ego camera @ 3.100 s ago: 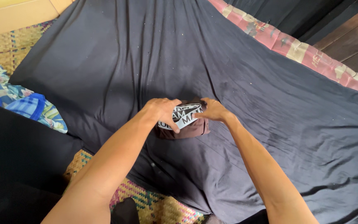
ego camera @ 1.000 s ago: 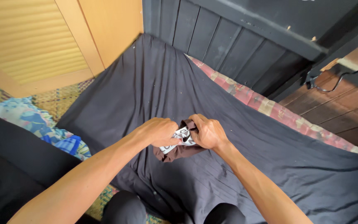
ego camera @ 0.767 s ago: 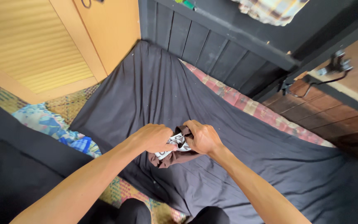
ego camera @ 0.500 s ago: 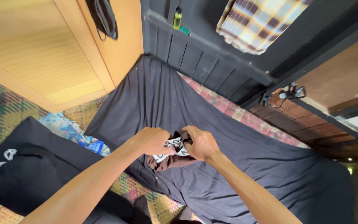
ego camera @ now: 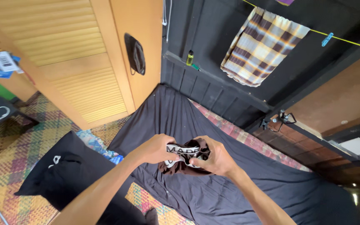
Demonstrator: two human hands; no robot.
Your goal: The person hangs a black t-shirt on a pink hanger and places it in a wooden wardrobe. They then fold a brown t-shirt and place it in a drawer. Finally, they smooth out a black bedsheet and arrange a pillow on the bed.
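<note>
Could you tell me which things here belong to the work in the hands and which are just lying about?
In hand:
- left hand and right hand, both gripping the bundled brown garment
- dark sheet spread beneath

Lying about:
- black cloth on the woven mat
- plaid cloth on the line
- small bottle on the ledge

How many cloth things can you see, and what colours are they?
Dark brown bundle with white print, held by the left hand and right hand: 1
Black cloths: 2, the sheet and the garment on the mat
Checked cloth on the line: 1
Blue patterned cloth: 1
Total: 5
</note>
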